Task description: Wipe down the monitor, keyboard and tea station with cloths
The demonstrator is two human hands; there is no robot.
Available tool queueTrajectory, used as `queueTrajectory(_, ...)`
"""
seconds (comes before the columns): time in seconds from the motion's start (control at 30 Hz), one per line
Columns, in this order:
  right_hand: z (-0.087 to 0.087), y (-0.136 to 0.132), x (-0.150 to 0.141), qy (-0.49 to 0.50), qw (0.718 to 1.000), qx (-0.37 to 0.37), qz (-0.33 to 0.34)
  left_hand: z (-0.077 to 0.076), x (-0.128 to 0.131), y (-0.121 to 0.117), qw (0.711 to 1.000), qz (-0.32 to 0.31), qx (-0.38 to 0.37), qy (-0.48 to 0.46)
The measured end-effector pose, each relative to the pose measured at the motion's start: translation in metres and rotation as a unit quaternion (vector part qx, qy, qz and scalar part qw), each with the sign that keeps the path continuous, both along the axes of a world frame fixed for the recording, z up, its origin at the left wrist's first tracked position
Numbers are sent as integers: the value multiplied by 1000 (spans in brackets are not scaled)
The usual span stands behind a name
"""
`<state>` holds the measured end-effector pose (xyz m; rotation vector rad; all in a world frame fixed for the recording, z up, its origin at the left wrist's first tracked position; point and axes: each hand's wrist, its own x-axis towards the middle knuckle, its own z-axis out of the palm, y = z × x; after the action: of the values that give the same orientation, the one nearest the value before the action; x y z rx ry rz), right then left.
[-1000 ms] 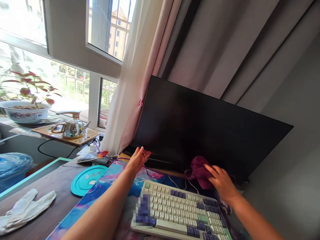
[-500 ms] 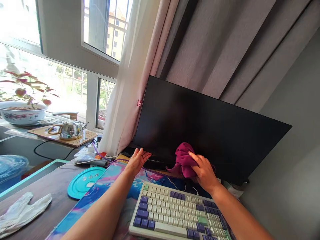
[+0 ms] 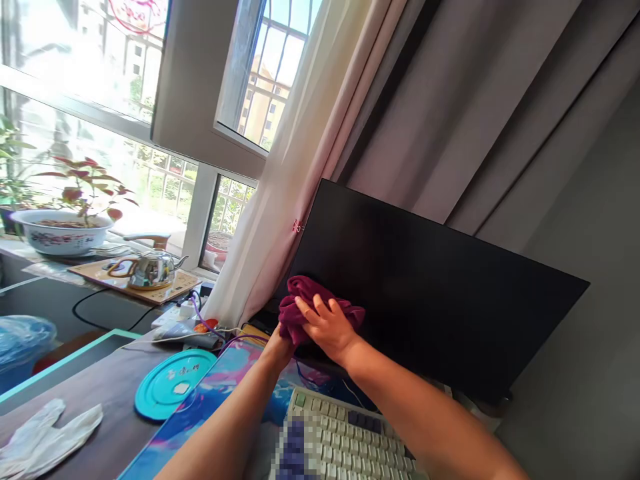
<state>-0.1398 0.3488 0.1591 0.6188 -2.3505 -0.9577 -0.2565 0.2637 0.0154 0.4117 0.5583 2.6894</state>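
A bunched dark-magenta cloth [image 3: 295, 312] lies against the lower left corner of a black monitor [image 3: 430, 300]. My right hand [image 3: 330, 330] holds the cloth there, its fingers pressed over the folds. Just below and left of it, my left hand [image 3: 281, 347] is at the monitor's bottom left edge; the cloth covers its fingers, so their pose is hidden. Under my right forearm sits a cream and purple keyboard [image 3: 350, 437], partly blurred out, on a blue and pink desk mat [image 3: 227, 393].
Left on the desk are a turquoise round lid [image 3: 165, 383] and white gloves [image 3: 55, 433]. Cables and a power strip [image 3: 175, 313] lie near the curtain [image 3: 280, 200]. A steel kettle [image 3: 153, 270] and a potted plant [image 3: 63, 233] stand by the window.
My right hand has moved left across the monitor with the cloth, reaching my left hand, whose fingers are now covered. The whole view has shifted slightly.
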Motion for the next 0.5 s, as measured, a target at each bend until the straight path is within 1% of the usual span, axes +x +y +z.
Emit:
queueTrajectory(0.03, 4, -6, -7, 1, 1000, 12, 8, 0, 0, 0, 1000, 1, -5, -1)
queueTrajectory(0.07, 13, -11, -13, 8, 1000, 18, 11, 1, 0, -1, 1000, 7, -14, -4)
queueTrajectory(0.1, 26, -14, -18, 21, 1000, 17, 10, 1, 0, -2, 1000, 14, -25, -11)
queueTrajectory(0.13, 43, -17, -22, 39, 999, 8, 2, 1, -1, -3, 999, 17, -35, -20)
queueTrajectory(0.2, 86, -20, -27, 95, 995, -34, -27, 2, -2, -5, 998, 17, -50, -40)
queueTrajectory(0.27, 129, -22, -27, 161, 980, -94, -61, 4, -3, -6, 997, 17, -56, -56)
queueTrajectory(0.33, 164, -23, -25, 217, 962, -142, -85, 6, -3, -7, 996, 17, -61, -66)
queueTrajectory(0.37, 176, -23, -23, 234, 956, -154, -89, 7, -4, -7, 995, 20, -64, -68)
queueTrajectory(0.4, 184, -22, -21, 242, 953, -156, -91, 8, -4, -7, 995, 22, -69, -66)
queueTrajectory(0.43, 190, -20, -19, 244, 954, -150, -91, 9, -5, -7, 995, 21, -75, -59)
queueTrajectory(0.5, 193, -10, -11, 241, 957, -131, -92, 10, -8, -8, 995, 17, -84, -41)
